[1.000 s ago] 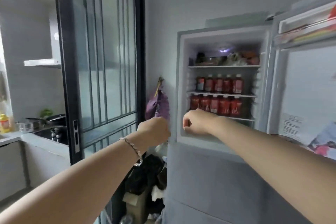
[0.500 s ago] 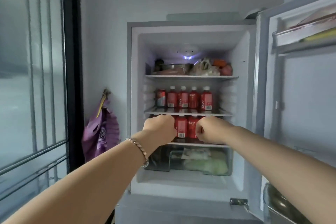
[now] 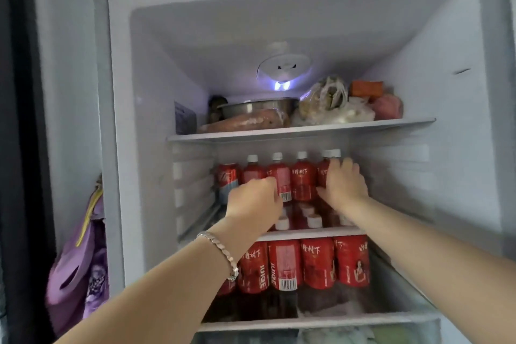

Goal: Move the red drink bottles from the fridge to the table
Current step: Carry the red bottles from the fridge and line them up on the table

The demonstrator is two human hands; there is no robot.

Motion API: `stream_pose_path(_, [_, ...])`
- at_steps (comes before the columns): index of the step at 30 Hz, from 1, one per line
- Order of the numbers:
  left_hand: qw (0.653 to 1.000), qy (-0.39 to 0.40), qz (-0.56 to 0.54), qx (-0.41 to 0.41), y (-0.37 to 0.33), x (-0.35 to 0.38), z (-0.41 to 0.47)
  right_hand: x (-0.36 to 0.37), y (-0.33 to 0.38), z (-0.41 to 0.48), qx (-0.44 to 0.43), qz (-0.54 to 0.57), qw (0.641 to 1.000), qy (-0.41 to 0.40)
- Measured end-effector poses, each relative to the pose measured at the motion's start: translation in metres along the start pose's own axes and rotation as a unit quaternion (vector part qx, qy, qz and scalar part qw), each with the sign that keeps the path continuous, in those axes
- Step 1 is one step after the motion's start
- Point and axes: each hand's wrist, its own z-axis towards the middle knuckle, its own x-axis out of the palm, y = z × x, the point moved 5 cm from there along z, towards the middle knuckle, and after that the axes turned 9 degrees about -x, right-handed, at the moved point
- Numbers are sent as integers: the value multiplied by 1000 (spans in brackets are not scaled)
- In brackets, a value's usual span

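Observation:
The open fridge (image 3: 156, 92) fills the head view. A row of red drink bottles (image 3: 303, 184) with white caps stands on its middle shelf, with a red can (image 3: 226, 179) at the left end. More red bottles (image 3: 318, 262) stand on the shelf below. My left hand (image 3: 254, 200), with a bracelet on its wrist, reaches into the middle shelf and curls round the second bottle (image 3: 252, 172) from the left. My right hand (image 3: 344, 184) wraps the rightmost bottle (image 3: 324, 173), fingers over its shoulder and thumb on its left side. Both bottles stand on the shelf.
The top shelf holds a metal bowl (image 3: 257, 109), wrapped food and plastic bags (image 3: 326, 103). A purple bag (image 3: 81, 274) hangs on the wall left of the fridge, beside a dark door frame (image 3: 16, 148). A drawer (image 3: 335, 336) shows at the bottom.
I have come close to the fridge. Both hands rose from fists in front of the lower shelf to the middle shelf and closed on bottles there.

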Motion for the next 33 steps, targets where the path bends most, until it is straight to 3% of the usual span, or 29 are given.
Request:
stream_pose_path(2, [1000,-10,-23,3,3,13,26,9,-19,24,69,16,997,-7])
stream_pose_path(5, [998,-9,-64,9,4,31,56,25,-50,57,159,170,972,-9])
stream_pose_path(8, [992,-5,-128,10,3,45,76,42,-68,73,182,298,937,2])
stream_pose_path(13, [973,-17,-229,-7,-2,49,96,44,-47,65,93,251,963,11])
stream_pose_path(16, [965,-19,-262,-22,-5,44,107,39,-7,50,2,341,940,31])
stream_pose_path(19, [982,1,-184,-33,-6,43,114,35,35,34,-90,377,921,31])
stream_pose_path(21, [985,-5,-163,-51,3,38,118,34,54,31,-137,398,902,100])
stream_pose_path(23, [984,-18,-159,-77,12,34,120,36,59,35,-184,418,858,236])
stream_pose_path(24, [984,-28,-156,-87,16,32,119,38,53,45,-194,409,855,251])
stream_pose_path(25, [982,-40,-156,-95,17,32,118,36,43,59,-192,388,876,213])
stream_pose_path(28, [977,-73,-165,-110,17,34,113,33,7,115,-116,153,981,-5])
stream_pose_path(30, [975,-84,-169,-120,16,36,111,45,-2,134,-64,3,998,25])
stream_pose_path(33, [971,-98,-174,-129,18,36,111,67,-6,147,-12,-22,993,114])
